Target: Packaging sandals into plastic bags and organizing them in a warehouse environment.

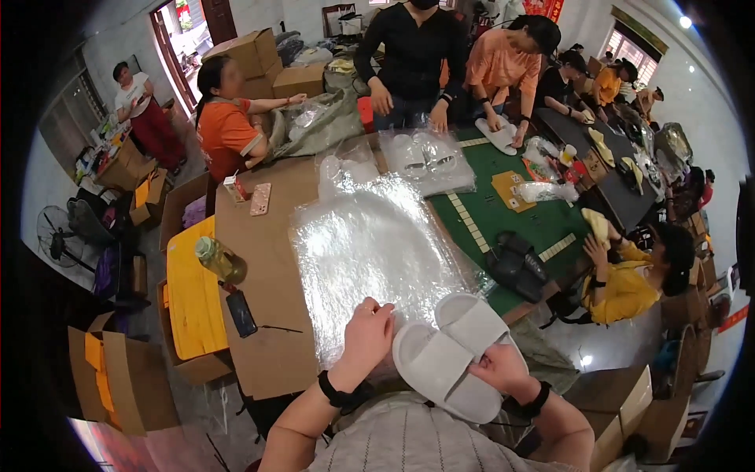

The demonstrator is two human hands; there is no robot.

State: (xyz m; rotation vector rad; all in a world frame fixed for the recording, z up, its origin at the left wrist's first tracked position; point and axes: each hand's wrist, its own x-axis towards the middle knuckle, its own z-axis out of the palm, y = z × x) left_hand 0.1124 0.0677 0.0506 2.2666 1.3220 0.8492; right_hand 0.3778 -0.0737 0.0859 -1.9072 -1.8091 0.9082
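My right hand (503, 370) grips a pair of white slide slippers (450, 363) by their inner edges, close to my body at the table's near edge. The two slippers lie side by side, straps facing up. My left hand (366, 332) is just left of them, over the near part of a stack of shiny transparent plastic bags (370, 252). Its fingers are curled and pressed together; whether they pinch the film cannot be seen. Beyond the stack, a bagged pair of white slippers (429, 164) lies beside another plastic-wrapped white item (346, 171).
Black slippers (515, 266) rest on the green tabletop (503, 228) at right. On the cardboard (267, 346) at left are a bottle (220, 261), a dark phone (241, 313) and a pink phone (261, 199). Co-workers stand or sit around; one holds a white slipper (497, 137).
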